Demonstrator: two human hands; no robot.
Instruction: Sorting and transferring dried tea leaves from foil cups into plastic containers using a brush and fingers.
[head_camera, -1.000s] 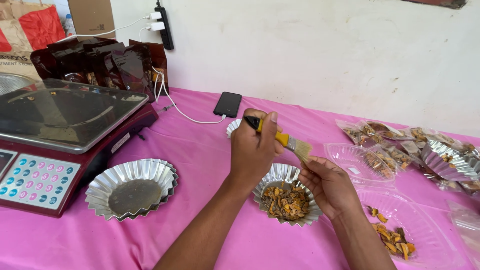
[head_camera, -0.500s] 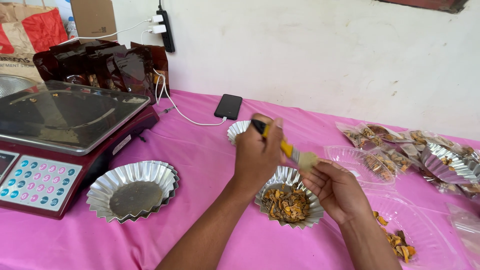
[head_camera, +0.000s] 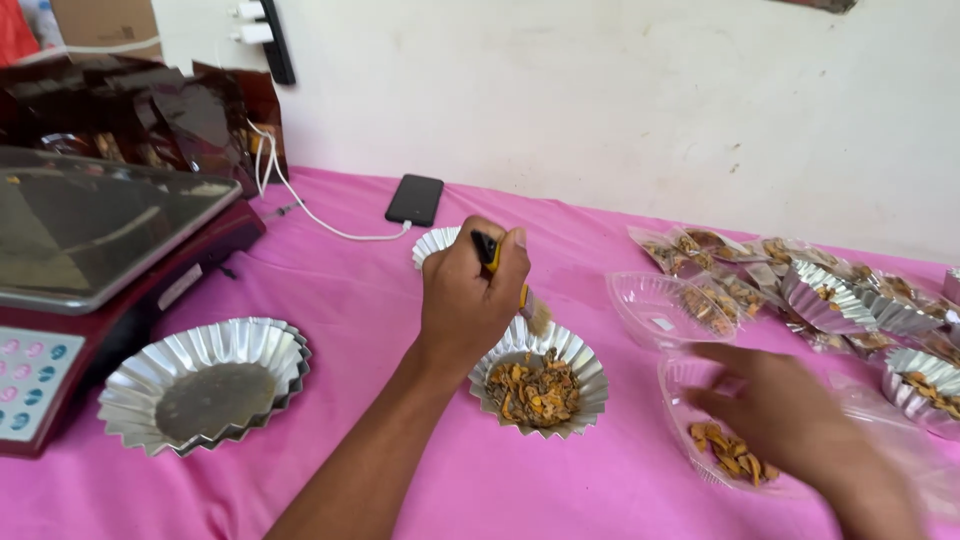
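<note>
Right now your left hand (head_camera: 470, 300) is closed in a fist around a small brush (head_camera: 515, 290) with a black-and-yellow handle, bristles pointing down and to the right, just over the far rim of a fluted foil cup (head_camera: 575, 395). That cup sits on the pink tablecloth (head_camera: 330, 290) directly in front of you and holds a heap of orange-brown dried pieces (head_camera: 532, 388). Behind your fist, another foil cup (head_camera: 432, 243) peeks out, mostly hidden.

Your right hand (head_camera: 775, 405) is motion-blurred, fingers loosely spread and pointing left, holding nothing you can make out; it hovers over a clear plastic tray (head_camera: 690, 440) with a few of the same orange pieces (head_camera: 728, 450) in it. A second clear tray (head_camera: 655, 310) lies just beyond, near empty.

Left side: a stack of empty foil cups (head_camera: 205, 380) sits beside a red weighing scale (head_camera: 90, 270) with a steel platform and keypad. Dark brown pouches (head_camera: 150, 110) stand behind the scale. A black phone (head_camera: 415, 198) lies near the wall, plugged into a white cable (head_camera: 300, 205).

Far right: more filled foil cups (head_camera: 830, 300) and small clear packets (head_camera: 690, 250) of the dried pieces are crowded together along the table edge.
</note>
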